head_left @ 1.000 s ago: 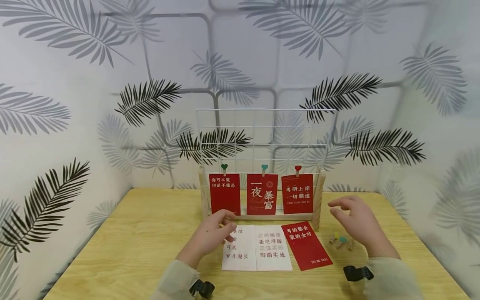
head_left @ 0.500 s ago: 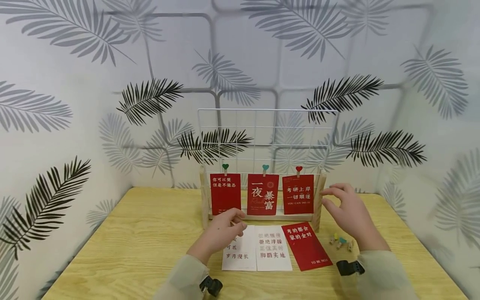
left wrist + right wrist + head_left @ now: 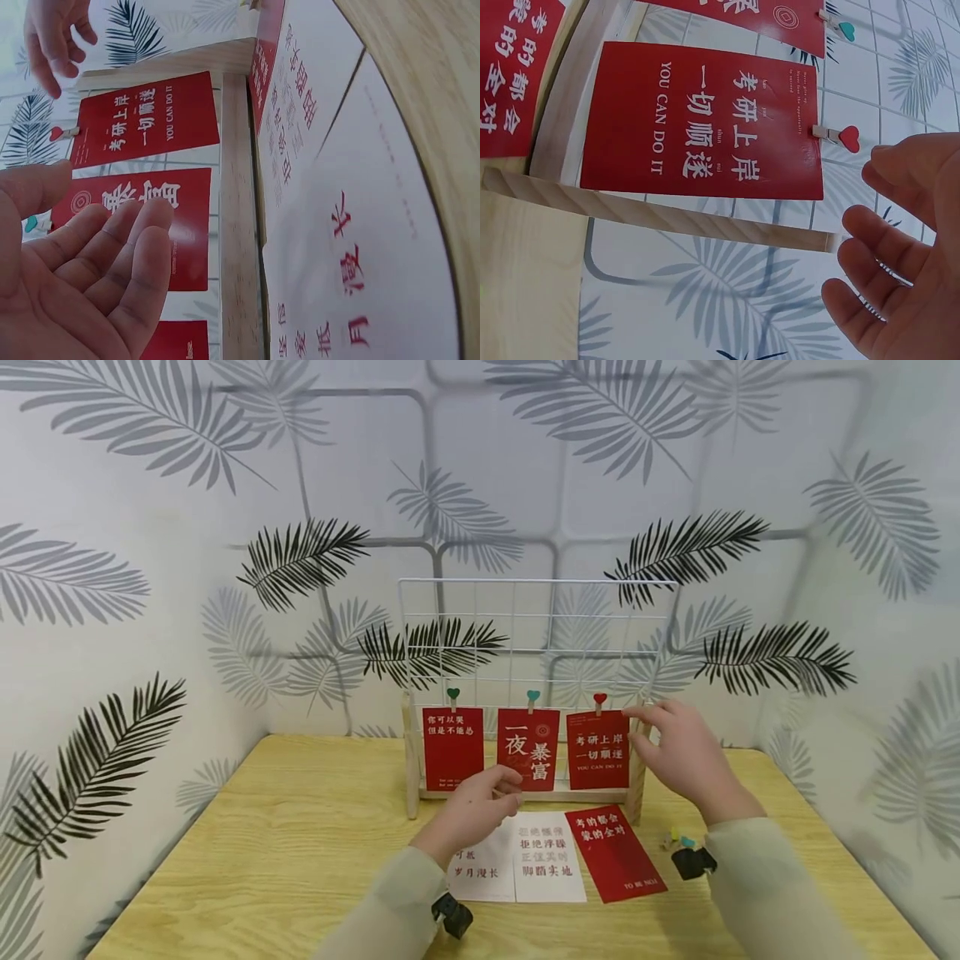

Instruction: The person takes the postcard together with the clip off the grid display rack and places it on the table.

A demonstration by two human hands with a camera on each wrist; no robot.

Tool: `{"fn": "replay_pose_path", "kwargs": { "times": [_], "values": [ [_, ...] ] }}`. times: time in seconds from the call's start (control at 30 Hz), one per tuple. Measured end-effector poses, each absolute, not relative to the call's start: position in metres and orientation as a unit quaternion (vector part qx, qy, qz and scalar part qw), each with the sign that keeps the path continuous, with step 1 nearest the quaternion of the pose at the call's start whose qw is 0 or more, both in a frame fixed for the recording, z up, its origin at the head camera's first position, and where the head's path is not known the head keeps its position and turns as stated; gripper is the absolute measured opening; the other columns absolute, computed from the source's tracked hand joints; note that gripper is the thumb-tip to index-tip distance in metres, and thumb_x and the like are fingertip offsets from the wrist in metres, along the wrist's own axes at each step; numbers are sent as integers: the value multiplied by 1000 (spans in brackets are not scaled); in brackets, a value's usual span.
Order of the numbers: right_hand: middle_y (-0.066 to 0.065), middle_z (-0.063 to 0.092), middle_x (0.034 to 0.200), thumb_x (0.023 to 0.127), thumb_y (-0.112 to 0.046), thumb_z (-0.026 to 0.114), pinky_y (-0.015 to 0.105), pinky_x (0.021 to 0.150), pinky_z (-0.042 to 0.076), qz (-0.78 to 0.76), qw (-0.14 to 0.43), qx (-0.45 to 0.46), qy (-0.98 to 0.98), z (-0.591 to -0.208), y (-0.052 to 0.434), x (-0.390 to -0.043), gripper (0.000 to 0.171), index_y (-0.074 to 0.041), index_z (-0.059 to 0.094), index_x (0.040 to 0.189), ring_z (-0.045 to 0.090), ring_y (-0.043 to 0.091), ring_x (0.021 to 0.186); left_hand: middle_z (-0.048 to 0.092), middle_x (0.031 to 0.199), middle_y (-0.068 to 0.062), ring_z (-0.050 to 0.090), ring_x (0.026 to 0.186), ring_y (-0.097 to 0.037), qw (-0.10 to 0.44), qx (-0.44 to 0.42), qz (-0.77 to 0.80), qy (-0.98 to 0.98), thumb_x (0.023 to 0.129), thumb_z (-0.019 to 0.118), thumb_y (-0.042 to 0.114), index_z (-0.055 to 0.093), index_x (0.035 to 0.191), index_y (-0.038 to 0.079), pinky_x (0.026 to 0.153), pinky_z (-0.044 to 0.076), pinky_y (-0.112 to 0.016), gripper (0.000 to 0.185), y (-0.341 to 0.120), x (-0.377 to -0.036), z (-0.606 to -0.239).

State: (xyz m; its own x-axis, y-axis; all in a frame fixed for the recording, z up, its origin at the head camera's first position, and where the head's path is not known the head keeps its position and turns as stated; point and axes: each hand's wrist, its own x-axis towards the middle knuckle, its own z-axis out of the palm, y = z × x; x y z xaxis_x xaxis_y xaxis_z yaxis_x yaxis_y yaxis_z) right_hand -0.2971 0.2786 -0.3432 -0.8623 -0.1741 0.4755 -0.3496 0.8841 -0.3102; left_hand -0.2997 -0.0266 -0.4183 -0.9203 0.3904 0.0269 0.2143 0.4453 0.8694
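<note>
The right red card (image 3: 597, 749) hangs on the wire rack (image 3: 536, 618), held at its top by a little clip with a red heart (image 3: 600, 700). It is the card nearest the rack's right wooden post (image 3: 638, 777). The right hand (image 3: 678, 752) is up beside this card's top right corner, close to the clip. Its fingers are spread and a bit bent, and it holds nothing.

The middle red card (image 3: 528, 748) hangs just beside it with a small gap between their edges. The left hand (image 3: 480, 802) is low, in front of the bottom edge of the middle card. Its fingers are loose and a little curled, and it holds nothing too.

The left red card (image 3: 452, 747) hangs at the other end. On the tabletop (image 3: 285, 843) in front of the rack lie two white cards (image 3: 525, 860) side by side, edges touching, and one red card (image 3: 615, 852) tilted next to them. A few small clips (image 3: 675, 838) lie to the right. There is bare wood on the left and at the right edge.
</note>
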Motion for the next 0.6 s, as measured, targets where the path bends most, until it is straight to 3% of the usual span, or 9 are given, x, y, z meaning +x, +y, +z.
{"fn": "replay_pose_path", "kwargs": {
  "times": [0.13, 0.3, 0.47, 0.6],
  "values": [
    [18, 61, 113, 97, -18, 65, 57, 81, 49, 177, 204, 146, -952, -334, 277, -303, 36, -8, 66, 132, 55, 36, 99, 67, 116, -3, 64, 94, -15, 96, 182, 507, 837, 101, 63, 29, 60, 133, 13, 85, 56, -39, 37, -16, -304, -417],
    [12, 61, 105, 97, -19, 65, 49, 76, 50, 139, 200, 170, -955, -323, 276, -313, 36, -11, 67, 132, 54, 28, 89, 67, 115, 4, 65, 98, -17, 102, 185, 520, 828, 100, 64, 31, 60, 135, 16, 85, 56, -39, 39, -4, -307, -416],
    [16, 62, 116, 98, -21, 64, 58, 89, 49, 118, 182, 170, -961, -312, 266, -319, 40, -13, 64, 137, 55, 35, 107, 65, 124, 1, 66, 103, -19, 97, 183, 529, 823, 100, 64, 32, 60, 138, 16, 85, 57, -39, 42, 9, -314, -412],
    [16, 63, 117, 98, -23, 64, 57, 87, 51, 97, 174, 167, -966, -309, 256, -324, 41, -15, 63, 139, 56, 35, 107, 62, 133, 0, 67, 105, -18, 85, 189, 529, 823, 101, 62, 32, 57, 142, 16, 88, 56, -40, 45, 21, -318, -408]
  ]
}}
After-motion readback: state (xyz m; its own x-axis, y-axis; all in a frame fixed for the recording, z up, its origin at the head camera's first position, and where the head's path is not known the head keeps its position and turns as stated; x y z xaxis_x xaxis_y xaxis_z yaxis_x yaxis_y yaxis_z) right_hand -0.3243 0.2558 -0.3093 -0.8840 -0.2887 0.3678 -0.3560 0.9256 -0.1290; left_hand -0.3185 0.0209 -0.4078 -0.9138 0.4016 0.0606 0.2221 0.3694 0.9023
